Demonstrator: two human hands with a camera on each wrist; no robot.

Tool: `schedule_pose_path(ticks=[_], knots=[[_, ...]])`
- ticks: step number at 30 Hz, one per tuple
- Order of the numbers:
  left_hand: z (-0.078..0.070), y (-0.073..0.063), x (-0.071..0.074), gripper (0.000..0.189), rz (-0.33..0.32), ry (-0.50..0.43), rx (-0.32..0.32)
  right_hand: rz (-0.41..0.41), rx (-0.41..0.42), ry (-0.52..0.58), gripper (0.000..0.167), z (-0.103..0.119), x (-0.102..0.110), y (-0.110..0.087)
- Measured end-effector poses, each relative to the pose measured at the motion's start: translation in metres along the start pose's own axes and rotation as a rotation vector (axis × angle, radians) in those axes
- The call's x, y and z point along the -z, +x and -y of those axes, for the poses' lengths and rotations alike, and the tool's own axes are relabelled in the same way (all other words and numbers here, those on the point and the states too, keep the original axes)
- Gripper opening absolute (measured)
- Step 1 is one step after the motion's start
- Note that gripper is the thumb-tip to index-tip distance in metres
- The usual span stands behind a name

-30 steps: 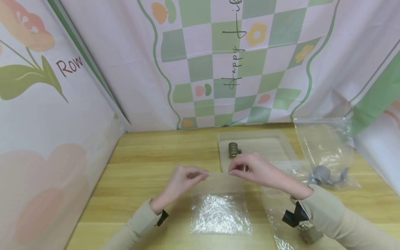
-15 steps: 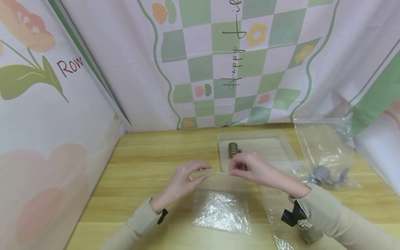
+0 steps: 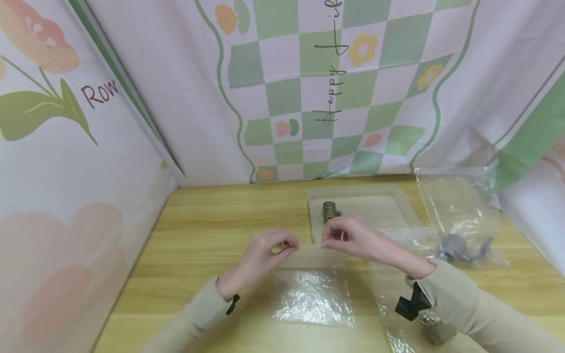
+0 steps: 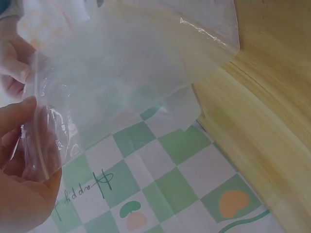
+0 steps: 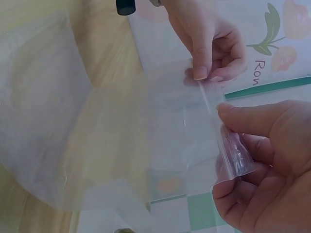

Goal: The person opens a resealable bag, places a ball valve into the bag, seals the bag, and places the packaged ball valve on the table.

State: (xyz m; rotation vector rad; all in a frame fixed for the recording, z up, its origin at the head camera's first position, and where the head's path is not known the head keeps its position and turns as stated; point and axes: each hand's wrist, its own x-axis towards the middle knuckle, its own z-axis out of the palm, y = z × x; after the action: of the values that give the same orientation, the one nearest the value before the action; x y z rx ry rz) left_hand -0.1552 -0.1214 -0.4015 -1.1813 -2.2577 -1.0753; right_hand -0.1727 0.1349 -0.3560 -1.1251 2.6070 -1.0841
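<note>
A clear zip-lock bag (image 3: 314, 296) hangs by its top strip between both hands, low over the wooden table, with nothing visible inside. My left hand (image 3: 267, 250) pinches the left part of the strip between thumb and fingers. Close beside it, my right hand (image 3: 359, 240) pinches the strip's right part. In the right wrist view, the bag's zip strip (image 5: 216, 121) runs between the two hands, and the right thumb (image 5: 243, 116) presses against it. The left wrist view shows the left thumb (image 4: 19, 111) on the strip, the bag's film spreading away from it.
Behind the right hand is a shallow pale tray (image 3: 375, 189) holding a brass fitting (image 3: 329, 212). A clear bag (image 3: 463, 201) with a grey plastic part (image 3: 453, 245) lies to the right. Under the right forearm, another bag (image 3: 384, 299) lies near a metal fitting (image 3: 434, 326).
The left hand, pinching the strip one second ago, opened its fingers half a second ago and now pinches it again, slightly nearer the right hand. The right hand has kept its grip.
</note>
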Motion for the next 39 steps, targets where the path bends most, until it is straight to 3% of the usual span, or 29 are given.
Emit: schedule_pose_path(ticks=[4, 11, 20, 29, 33, 36, 39], knots=[[-0.001, -0.001, -0.001, 0.011, -0.003, 0.017, 0.02, 0.003, -0.009, 0.005, 0.006, -0.002, -0.002, 0.001], [-0.001, -0.001, -0.005, 0.012, -0.016, 0.093, -0.046, 0.016, -0.025, 0.034, 0.01, 0.0, -0.004, 0.0], [-0.004, -0.001, -0.004, 0.005, -0.029, 0.099, 0.066, 0.106, -0.067, 0.133, 0.011, -0.005, 0.003, -0.003], [-0.001, -0.004, -0.003, 0.004, -0.054, 0.095, 0.06, 0.152, -0.022, 0.135, 0.014, -0.006, 0.011, -0.008], [-0.001, -0.004, -0.003, 0.005, -0.06, 0.093, 0.047, 0.128, -0.036, 0.087, 0.01, -0.003, 0.009, -0.008], [-0.001, -0.004, -0.004, 0.005, -0.066, 0.096, 0.037, 0.08, -0.005, 0.015, 0.004, 0.0, 0.005, -0.008], [-0.001, -0.004, -0.005, 0.006, -0.073, 0.094, 0.039, 0.032, 0.044, -0.049, 0.008, 0.004, 0.002, -0.007]])
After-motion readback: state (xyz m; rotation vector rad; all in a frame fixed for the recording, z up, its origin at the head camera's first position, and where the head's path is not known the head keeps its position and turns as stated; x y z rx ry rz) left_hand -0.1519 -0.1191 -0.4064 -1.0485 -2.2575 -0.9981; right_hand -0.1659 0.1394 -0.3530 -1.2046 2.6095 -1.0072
